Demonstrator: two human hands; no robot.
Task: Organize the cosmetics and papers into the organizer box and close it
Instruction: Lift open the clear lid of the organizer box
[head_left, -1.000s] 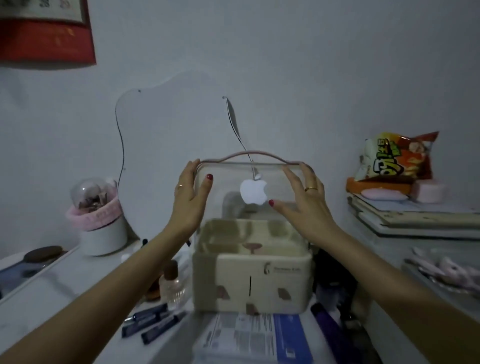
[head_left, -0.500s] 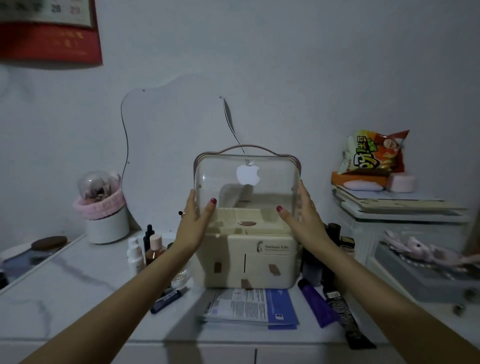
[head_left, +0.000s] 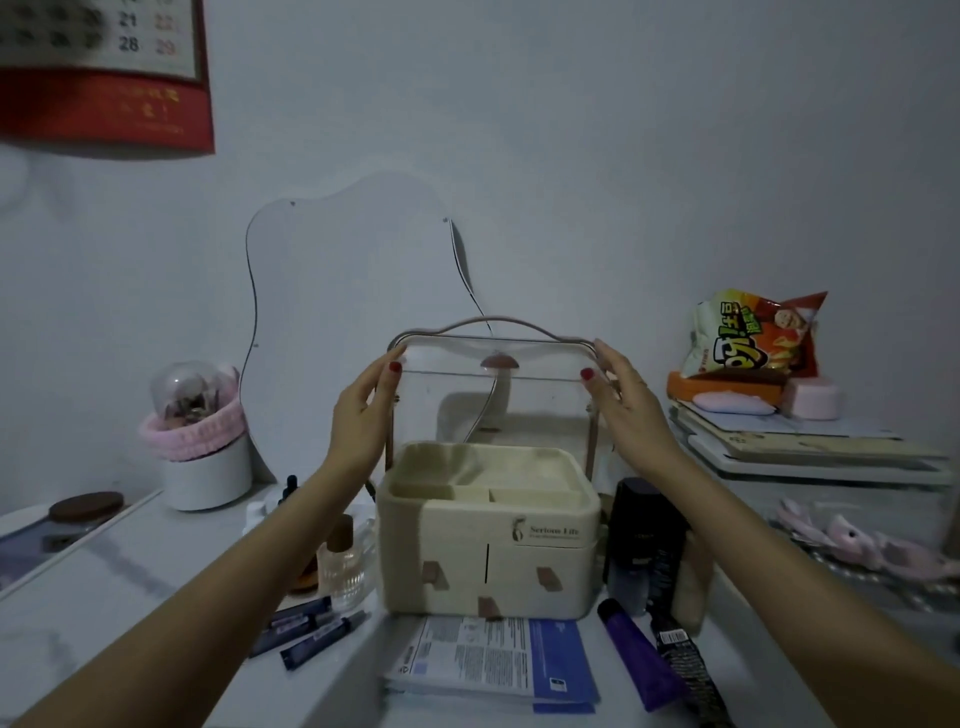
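The cream organizer box (head_left: 488, 561) stands in the middle of the white table, its top compartments showing nothing inside. Its clear lid (head_left: 493, 395) is swung up under the curved handle. My left hand (head_left: 358, 415) pinches the lid's left front corner, thumb in front. My right hand (head_left: 628, 410) pinches the right front corner the same way. Printed papers (head_left: 493, 660) lie flat in front of the box. Dark pens (head_left: 306, 629) and a glass perfume bottle (head_left: 345, 566) sit to its left. A purple tube (head_left: 636, 654), a black tube (head_left: 685, 675) and a black bottle (head_left: 644, 530) sit to its right.
A wavy mirror (head_left: 353, 322) leans on the wall behind the box. A white pot with a pink band (head_left: 202, 457) stands at back left. Stacked books (head_left: 805, 441) with a snack bag (head_left: 753, 338) fill a raised shelf on the right.
The clear lid, down over the box half a second ago, has swung up. Both hands rose with it from its lower sides to its raised front corners.
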